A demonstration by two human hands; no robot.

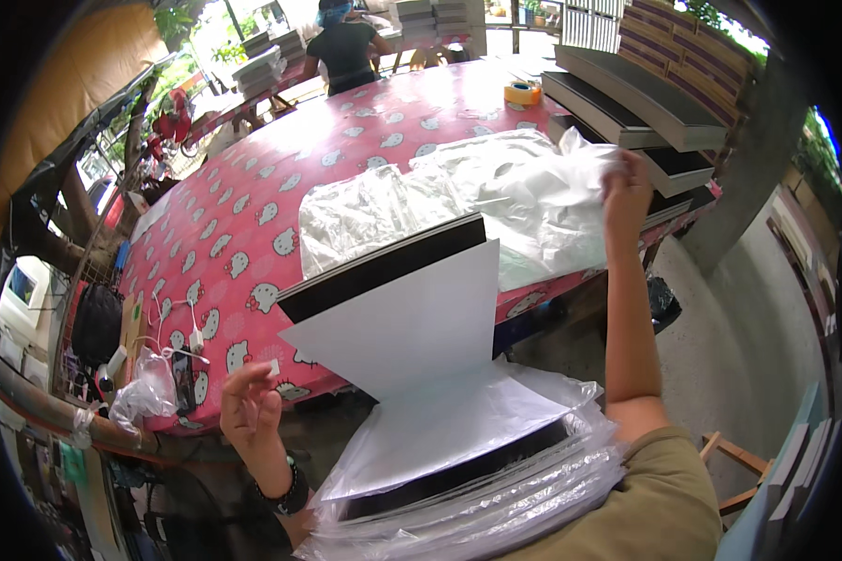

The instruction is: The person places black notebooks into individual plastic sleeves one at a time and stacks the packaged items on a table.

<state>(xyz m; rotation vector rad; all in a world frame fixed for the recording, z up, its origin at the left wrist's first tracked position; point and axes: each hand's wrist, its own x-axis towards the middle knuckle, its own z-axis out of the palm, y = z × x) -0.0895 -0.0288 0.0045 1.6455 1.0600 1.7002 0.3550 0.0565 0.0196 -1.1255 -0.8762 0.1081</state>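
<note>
Closest is a pile of clear plastic covers, glossy, creased and layered, against the person's body. On it rests a book, opened wide: its lower half lies on the plastic over a dark board, while its upper half rises at a slant by the table edge. The pages are plain white, smooth and slightly bowed; the raised cover shows a flat black band with a thin pale edge. Left of the book, the left hand is raised, fingers loosely curled; a small white piece shows at the fingertips, though I cannot tell whether it is pinched. Beyond, crumpled, whitish see-through plastic sheets spread across the pink patterned table. The right hand, arm stretched out, pinches their far right corner. Beside it are stacked thick black books, then a yellow tape roll. Farthest, a person stands facing away.
</note>
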